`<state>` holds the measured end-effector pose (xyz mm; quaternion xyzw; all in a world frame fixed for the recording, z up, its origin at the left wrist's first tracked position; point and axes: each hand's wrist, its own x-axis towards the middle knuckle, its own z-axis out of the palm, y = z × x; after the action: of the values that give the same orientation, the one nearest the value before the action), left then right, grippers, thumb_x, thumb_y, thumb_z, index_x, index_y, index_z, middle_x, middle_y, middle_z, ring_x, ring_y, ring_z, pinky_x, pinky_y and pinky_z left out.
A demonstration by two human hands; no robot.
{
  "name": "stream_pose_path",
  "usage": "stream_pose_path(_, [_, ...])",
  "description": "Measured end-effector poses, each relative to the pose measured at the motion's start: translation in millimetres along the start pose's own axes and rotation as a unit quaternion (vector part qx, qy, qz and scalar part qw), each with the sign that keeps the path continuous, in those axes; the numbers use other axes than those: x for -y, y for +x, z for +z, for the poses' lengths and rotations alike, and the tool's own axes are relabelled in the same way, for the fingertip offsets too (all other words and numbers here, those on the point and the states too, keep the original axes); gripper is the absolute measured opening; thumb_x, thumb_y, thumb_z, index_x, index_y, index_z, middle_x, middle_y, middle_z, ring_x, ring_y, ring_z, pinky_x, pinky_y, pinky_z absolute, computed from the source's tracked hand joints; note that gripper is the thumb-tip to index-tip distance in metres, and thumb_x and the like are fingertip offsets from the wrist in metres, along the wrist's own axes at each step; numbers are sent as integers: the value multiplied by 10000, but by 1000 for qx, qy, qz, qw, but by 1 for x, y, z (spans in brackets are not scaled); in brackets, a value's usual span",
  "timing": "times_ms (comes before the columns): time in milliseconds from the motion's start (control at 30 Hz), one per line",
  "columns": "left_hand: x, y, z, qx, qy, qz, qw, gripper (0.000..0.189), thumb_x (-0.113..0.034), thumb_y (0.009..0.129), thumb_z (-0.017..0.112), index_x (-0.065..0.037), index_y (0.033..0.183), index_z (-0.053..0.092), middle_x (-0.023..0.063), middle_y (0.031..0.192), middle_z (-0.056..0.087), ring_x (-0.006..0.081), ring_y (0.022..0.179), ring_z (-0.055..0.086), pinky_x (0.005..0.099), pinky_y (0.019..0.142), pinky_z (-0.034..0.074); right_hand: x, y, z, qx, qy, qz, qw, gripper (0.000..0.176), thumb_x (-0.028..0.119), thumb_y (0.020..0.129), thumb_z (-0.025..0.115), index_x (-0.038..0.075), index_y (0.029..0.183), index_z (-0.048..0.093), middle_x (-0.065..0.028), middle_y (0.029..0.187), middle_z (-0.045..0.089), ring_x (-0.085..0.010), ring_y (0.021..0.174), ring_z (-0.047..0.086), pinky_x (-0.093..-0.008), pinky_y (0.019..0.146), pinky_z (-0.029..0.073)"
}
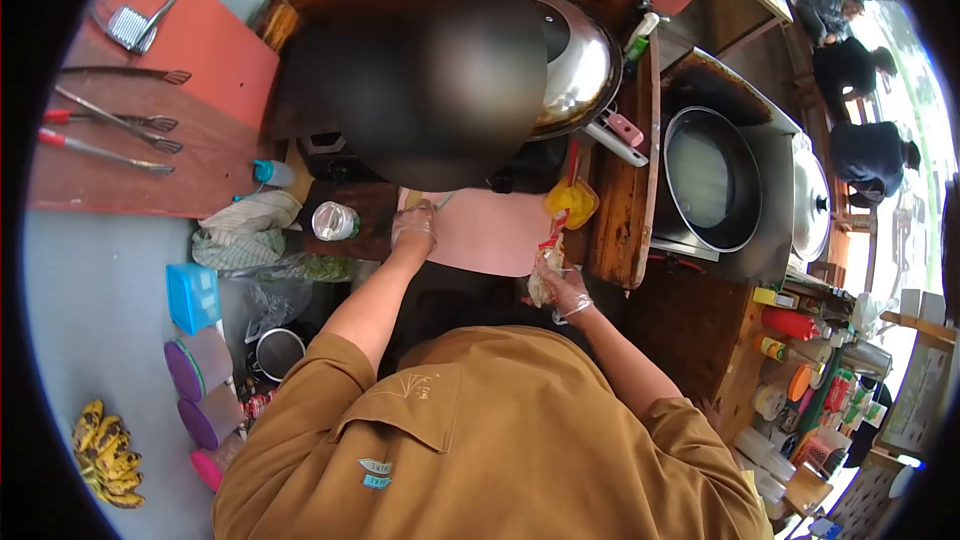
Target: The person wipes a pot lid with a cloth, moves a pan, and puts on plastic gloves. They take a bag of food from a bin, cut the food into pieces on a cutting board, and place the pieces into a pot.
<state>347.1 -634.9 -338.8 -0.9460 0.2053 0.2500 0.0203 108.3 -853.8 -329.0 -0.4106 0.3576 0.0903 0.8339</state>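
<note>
My left hand [413, 227], in a clear plastic glove, is at the left edge of a pink board [490, 230]. Its fingers look curled around something small, which I cannot make out. A thin pale green strip [443, 201] shows beside the fingertips. My right hand [568, 292], also gloved, grips a clear plastic bag [541, 285] with red markings and pale contents, just off the board's near right corner. Beyond that hand stands a tub of yellow stuff [572, 202] with a red-handled utensil in it. A large dark blurred disc [430, 70] covers the area beyond the board.
A lidded pan [580, 70] with a pink grip stands at the back. Further right is a black wok [712, 180]. A clear jar [334, 221] and a folded cloth [245, 232] lie left. Tongs [120, 120], bananas [107, 455] and bottles [790, 324] sit at the sides; several people [870, 155] are far right.
</note>
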Motion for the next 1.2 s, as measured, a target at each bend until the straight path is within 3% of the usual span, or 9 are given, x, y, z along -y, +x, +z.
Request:
stream_pose_path(300, [22, -20, -4, 78, -121, -10, 989, 284, -70, 797, 625, 27, 1059, 679, 224, 984, 703, 310, 914, 706, 386, 779, 563, 2, 40, 23, 77, -139, 36, 987, 354, 215, 873, 722, 56, 1167, 601, -5, 892, 650, -106, 800, 640, -260, 661, 513])
stream_pose_path(400, [57, -36, 1, 160, -457, -101, 869, 326, -85, 780, 662, 53, 1075, 684, 143, 899, 709, 211, 706, 676, 330, 614, 548, -2, 74, 59, 89, -156, 106, 978, 382, 252, 843, 742, 21, 1129, 638, -35, 914, 666, -138, 810, 642, -277, 728, 505])
stream_pose_path(567, [108, -52, -7, 214, -549, -50, 806, 397, -57, 802, 684, 57, 1179, 628, 88, 915, 687, 128, 656, 610, 261, 553, 505, 5, 125, 97, -104, -560, -88, 818, 618, 394, 833, 706, -10, 1283, 577, -179, 985, 700, -330, 936, 667, -389, 873, 510])
stream_pose_path(700, [120, -56, -24, 247, -543, -7, 802, 444, -13, 827, 646, 47, 1260, 570, 86, 911, 668, 129, 655, 599, 266, 579, 511, -21, 109, 99, -301, -425, -303, 798, 520, 424, 875, 608, -1, 1174, 631, -218, 1061, 677, -389, 1031, 634, -415, 927, 498])
stream_pose_path(767, [108, -61, -37, 247, -510, 29, 823, 406, -7, 824, 646, 45, 1221, 583, 70, 872, 654, 126, 636, 600, 266, 559, 507, -15, 75, 105, -367, -545, -332, 677, 460, 370, 900, 549, 28, 1200, 615, -227, 1086, 662, -376, 993, 651, -448, 898, 516])
stream_pose_path(833, [82, -73, -49, 256, -565, 61, 782, 354, -6, 812, 637, 39, 1163, 619, 42, 819, 647, 107, 600, 582, 249, 547, 490, -14, 35, 102, -94, -761, -230, 600, 406, 375, 880, 631, 82, 1162, 629, -217, 976, 690, -377, 850, 668, -422, 794, 551])
stream_pose_path(933, [19, -88, -38, 208, -530, 209, 795, 255, -16, 840, 615, 33, 1088, 646, 42, 852, 667, 98, 649, 599, 241, 616, 509, -20, -43, 135, -12, -206, -198, 958, 390, 356, 968, 600, 47, 1205, 610, -41, 1008, 694, -156, 866, 637, -327, 749, 534])
stream_pose_path(1100, [-101, -175, -117, 208, -324, 513, 767, 295, -82, 852, 645, -37, 1144, 632, 111, 877, 717, 136, 770, 704, 299, 695, 548, -27, -121, 137, -155, 152, -287, 933, 382, 251, 984, 525, 48, 1306, 561, -5, 1003, 661, -54, 864, 594, -227, 773, 498])
stream_pose_path(1200, [-136, -185, -95, 216, -313, 526, 761, 487, -91, 834, 723, 89, 1255, 557, 152, 1017, 722, 141, 933, 689, 287, 834, 552, -15, -181, 95, -194, 256, -237, 917, 387, 275, 988, 539, 46, 1300, 545, -86, 1099, 659, -169, 849, 665, -347, 736, 606])
